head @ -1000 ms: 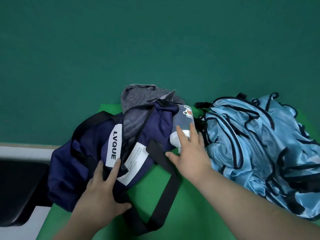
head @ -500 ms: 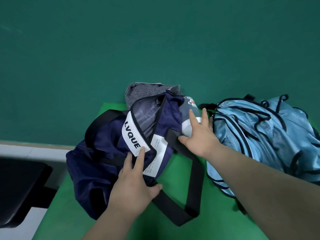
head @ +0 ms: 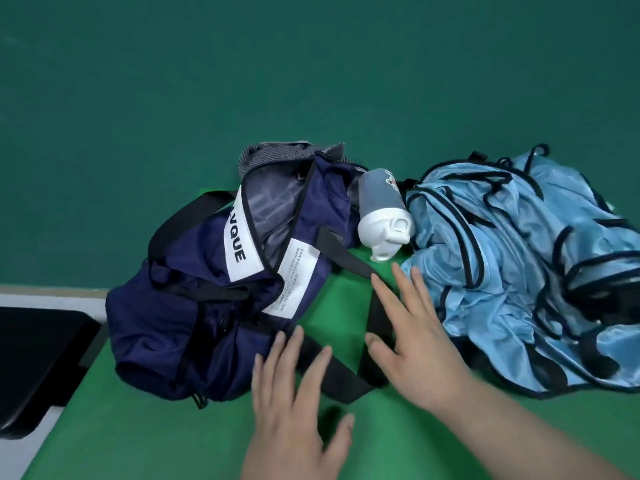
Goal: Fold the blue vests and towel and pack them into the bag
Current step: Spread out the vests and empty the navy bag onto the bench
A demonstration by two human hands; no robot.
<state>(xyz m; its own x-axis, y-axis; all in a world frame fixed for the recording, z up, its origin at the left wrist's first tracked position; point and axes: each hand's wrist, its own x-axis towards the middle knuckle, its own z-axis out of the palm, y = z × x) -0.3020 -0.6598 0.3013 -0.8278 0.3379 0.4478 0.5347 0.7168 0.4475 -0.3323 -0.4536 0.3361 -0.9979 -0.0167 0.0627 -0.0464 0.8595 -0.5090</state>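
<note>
Green table (head: pixel 138 438) before a teal wall held the navy bag (head: pixel 166 323) just beyond the straight, empty fingers of the left hand (head: pixel 294 420), with the blue vests (head: pixel 502 254) heaped just right of the spread, empty fingers of the right hand (head: pixel 415 355).

left grip (head: pixel 294 414): palm down, fingers (head: pixel 294 358) straight and spread, thumb out to the right, holding nothing, near the worktop's (head: pixel 138 427) near edge | right grip (head: pixel 415 344): palm down, fingers (head: pixel 386 299) splayed toward the far edge, holding nothing, farther in | right forearm (head: pixel 519 427): bare, entering from the near right corner
</note>
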